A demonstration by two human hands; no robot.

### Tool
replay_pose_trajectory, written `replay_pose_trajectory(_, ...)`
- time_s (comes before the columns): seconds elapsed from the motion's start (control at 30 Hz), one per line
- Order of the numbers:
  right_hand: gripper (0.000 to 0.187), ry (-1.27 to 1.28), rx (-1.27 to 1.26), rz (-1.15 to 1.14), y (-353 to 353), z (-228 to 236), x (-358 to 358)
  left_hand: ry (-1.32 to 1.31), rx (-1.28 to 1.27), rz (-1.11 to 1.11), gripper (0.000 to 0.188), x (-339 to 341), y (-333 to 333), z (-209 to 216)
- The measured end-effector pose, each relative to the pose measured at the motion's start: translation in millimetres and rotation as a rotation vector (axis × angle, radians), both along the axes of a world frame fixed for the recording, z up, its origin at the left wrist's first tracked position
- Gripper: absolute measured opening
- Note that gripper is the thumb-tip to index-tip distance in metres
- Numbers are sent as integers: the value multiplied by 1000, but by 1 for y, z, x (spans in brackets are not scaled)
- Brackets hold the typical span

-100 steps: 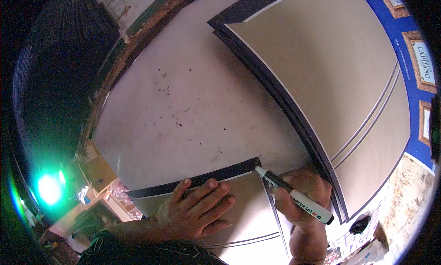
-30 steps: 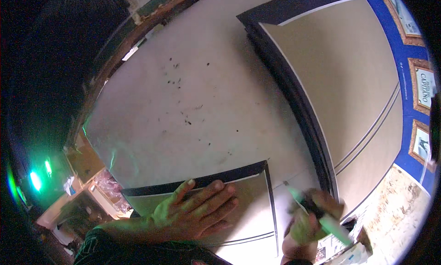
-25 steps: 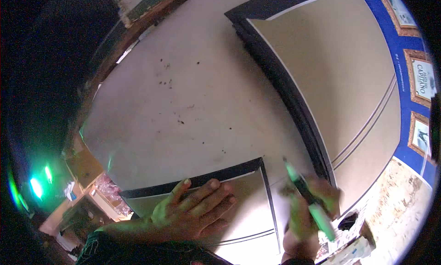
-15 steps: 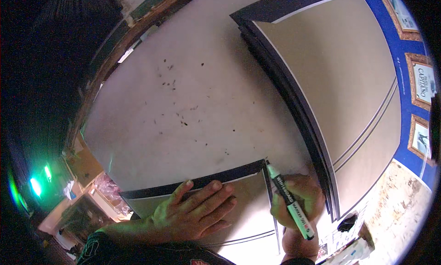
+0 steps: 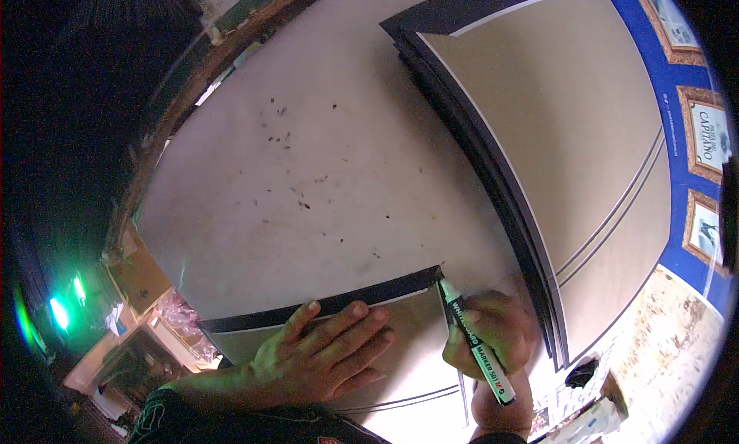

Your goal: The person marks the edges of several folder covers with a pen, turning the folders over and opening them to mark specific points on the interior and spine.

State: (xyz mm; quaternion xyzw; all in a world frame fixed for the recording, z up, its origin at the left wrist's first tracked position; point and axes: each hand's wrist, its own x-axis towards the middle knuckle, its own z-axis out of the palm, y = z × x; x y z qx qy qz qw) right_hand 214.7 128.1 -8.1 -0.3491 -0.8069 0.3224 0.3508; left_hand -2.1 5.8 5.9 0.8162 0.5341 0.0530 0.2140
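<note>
A beige sheet with a dark border (image 5: 408, 321) lies at the near edge of a pale table (image 5: 231, 182). My left hand (image 5: 327, 352) rests flat on it, fingers stretched out, the fingertips by the dark border strip. In my right hand (image 5: 496, 336) is a white-and-black whiteboard marker (image 5: 479, 344), gripped like a pen. Its tip touches or nearly touches the sheet's far right corner, where the dark border ends. The lower right part of the sheet is partly covered by my right hand and wrist.
To the right lies a stack of similar beige, dark-edged sheets (image 5: 562, 136). Beyond it is a blue printed surface with framed pictures (image 5: 704, 132). Small dark specks (image 5: 304, 201) dot the table. Boxes and crumpled plastic (image 5: 185, 321) sit lower left, near a green light.
My right hand has shifted the marker slightly left and down, bringing its tip onto the corner of the border. The left hand stays in place on the sheet.
</note>
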Motion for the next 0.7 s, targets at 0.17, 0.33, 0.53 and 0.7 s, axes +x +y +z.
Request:
replay_pose_trajectory(0.17,32,-28,37,-71,-1,-2,-4,-1,-6,9,53,2,0,1)
replay_pose_trajectory(0.33,32,-43,-26,-39,-2,-1,1,-12,-8,15,53,1,0,-1)
replay_pose_trajectory(0.53,32,-19,1,-87,-5,-9,1,-5,54,-2,55,1,0,-3)
replay_pose_trajectory(0.7,30,-41,-60,-113,-9,-6,2,-11,-10,7,55,1,0,0)
